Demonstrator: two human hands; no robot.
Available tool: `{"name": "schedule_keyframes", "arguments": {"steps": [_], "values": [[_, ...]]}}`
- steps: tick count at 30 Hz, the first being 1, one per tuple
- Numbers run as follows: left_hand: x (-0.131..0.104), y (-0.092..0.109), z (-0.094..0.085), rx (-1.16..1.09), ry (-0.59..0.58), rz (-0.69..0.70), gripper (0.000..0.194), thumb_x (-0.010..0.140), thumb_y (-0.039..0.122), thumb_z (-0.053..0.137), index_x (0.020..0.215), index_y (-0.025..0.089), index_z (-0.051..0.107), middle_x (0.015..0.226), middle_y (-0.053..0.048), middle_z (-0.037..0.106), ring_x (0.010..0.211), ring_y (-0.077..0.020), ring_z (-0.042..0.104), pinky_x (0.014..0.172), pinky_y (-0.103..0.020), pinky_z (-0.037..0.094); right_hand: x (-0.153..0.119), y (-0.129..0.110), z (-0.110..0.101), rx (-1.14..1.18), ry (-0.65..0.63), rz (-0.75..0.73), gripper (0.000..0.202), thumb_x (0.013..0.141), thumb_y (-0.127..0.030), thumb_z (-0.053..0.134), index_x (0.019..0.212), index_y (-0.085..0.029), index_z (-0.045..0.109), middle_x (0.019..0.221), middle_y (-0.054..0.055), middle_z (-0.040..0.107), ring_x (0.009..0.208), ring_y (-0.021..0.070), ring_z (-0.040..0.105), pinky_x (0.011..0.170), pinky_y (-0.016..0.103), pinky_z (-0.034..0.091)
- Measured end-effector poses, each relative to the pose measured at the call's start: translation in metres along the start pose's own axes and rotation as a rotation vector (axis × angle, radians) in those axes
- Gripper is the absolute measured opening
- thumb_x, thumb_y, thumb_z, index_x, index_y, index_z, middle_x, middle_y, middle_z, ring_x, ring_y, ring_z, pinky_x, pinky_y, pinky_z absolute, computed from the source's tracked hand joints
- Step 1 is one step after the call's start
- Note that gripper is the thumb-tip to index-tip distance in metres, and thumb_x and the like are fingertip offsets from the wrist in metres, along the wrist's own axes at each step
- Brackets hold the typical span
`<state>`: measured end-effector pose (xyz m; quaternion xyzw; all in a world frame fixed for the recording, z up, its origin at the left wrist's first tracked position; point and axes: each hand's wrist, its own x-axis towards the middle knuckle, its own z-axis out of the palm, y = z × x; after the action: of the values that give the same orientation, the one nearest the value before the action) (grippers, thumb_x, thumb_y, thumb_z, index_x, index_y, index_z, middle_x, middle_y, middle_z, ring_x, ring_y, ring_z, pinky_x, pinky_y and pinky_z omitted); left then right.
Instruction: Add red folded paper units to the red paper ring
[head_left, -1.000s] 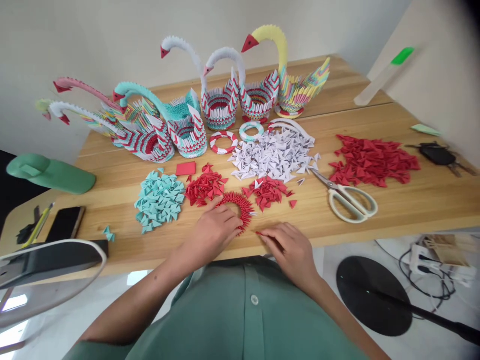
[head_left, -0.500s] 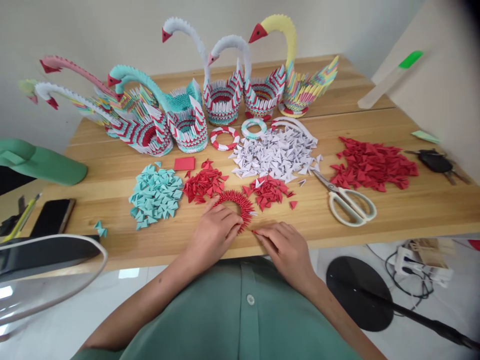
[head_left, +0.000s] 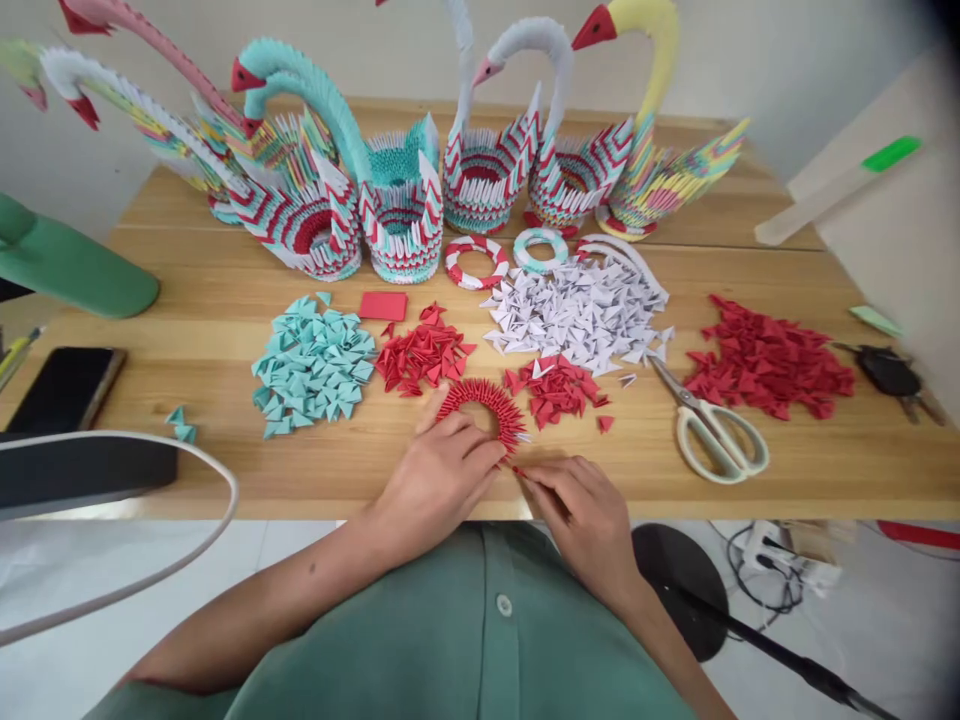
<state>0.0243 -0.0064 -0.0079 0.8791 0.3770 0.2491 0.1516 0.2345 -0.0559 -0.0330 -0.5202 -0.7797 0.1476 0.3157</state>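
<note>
My left hand (head_left: pixel 448 462) is closed on a red ring of folded paper pieces (head_left: pixel 480 392) at the front of the table, its fingers over the ring's left and lower side. A white tip shows at the ring's right edge. Just right of the ring, my right hand (head_left: pixel 577 500) pinches a small red folded paper piece (head_left: pixel 519 471) between thumb and fingertips; the piece is mostly hidden. Close behind the ring lie two small piles of red paper triangles, a left one (head_left: pixel 424 355) and a right one (head_left: pixel 556 390).
Behind are white triangles (head_left: pixel 577 312), two paper rings and several paper swans (head_left: pixel 491 170). Teal triangles (head_left: pixel 315 365) and a phone (head_left: pixel 66 388) lie left. Scissors (head_left: pixel 720 440), more red triangles (head_left: pixel 769 360) and keys (head_left: pixel 889 370) lie right. A pale cable (head_left: pixel 225 490) loops at the front left.
The camera view has shifted, so the swans sit higher and the table fills more of the picture. My right hand's red piece is slightly closer to the ring. Both grips stay the same.
</note>
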Motion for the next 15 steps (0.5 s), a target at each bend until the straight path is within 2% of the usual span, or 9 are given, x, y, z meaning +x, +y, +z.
{"name": "schedule_keyframes", "arguments": {"steps": [4, 15], "values": [[0.0, 0.003, 0.003, 0.022, -0.052, -0.014, 0.016, 0.096, 0.017, 0.053, 0.098, 0.017, 0.069, 0.088, -0.002, 0.069, 0.094, -0.02, 0.06, 0.12, -0.059, 0.019, 0.0, -0.001, 0.0, -0.02, -0.011, -0.013, 0.01, 0.093, -0.016, 0.062, 0.1, -0.021, 0.065, 0.086, 0.003, 0.07, 0.078, 0.0176, 0.06, 0.07, 0.032, 0.044], [-0.006, -0.004, 0.011, -0.121, 0.033, -0.068, 0.013, 0.095, 0.015, 0.054, 0.095, 0.017, 0.067, 0.085, -0.002, 0.069, 0.09, -0.0176, 0.06, 0.121, -0.055, 0.019, -0.003, 0.0, 0.0, -0.031, -0.01, -0.034, 0.012, 0.09, -0.012, 0.064, 0.098, -0.021, 0.065, 0.082, 0.002, 0.07, 0.075, 0.0172, 0.06, 0.068, 0.032, 0.043]]}}
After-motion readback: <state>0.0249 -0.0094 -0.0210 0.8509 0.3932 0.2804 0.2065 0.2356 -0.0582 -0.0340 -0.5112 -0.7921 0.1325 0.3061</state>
